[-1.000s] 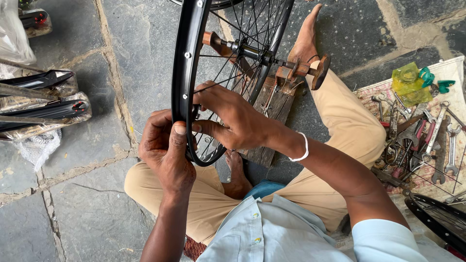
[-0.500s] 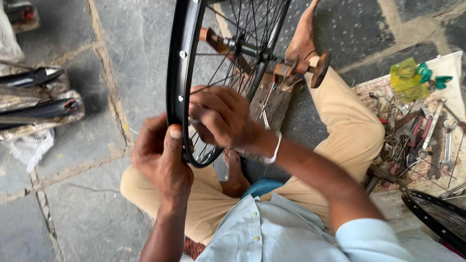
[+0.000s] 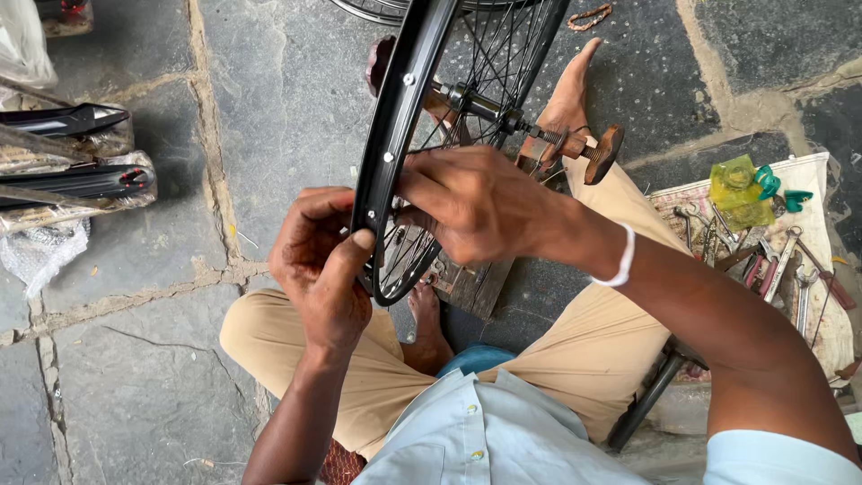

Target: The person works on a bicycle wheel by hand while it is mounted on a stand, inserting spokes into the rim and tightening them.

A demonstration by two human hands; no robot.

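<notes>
A black bicycle wheel rim (image 3: 400,117) with thin spokes stands upright in front of me, its axle (image 3: 489,112) resting on a wooden stand (image 3: 471,283). My left hand (image 3: 319,269) grips the near part of the rim from the outside, thumb pressed on its edge. My right hand (image 3: 471,202) reaches in from the right and pinches something at the spokes just inside the rim; what it pinches is hidden by the fingers. I sit cross-legged on stone paving in tan trousers.
A cloth (image 3: 813,269) at the right carries several wrenches and pliers (image 3: 763,265) and a yellow-green packet (image 3: 736,189). Black mudguards in plastic wrap (image 3: 76,166) lie at the left. A second wheel's edge (image 3: 377,9) shows at the top.
The wheel and both hands sit higher and more to the centre of view as my head shifted. My right hand has moved along the spokes closer to the rim.
</notes>
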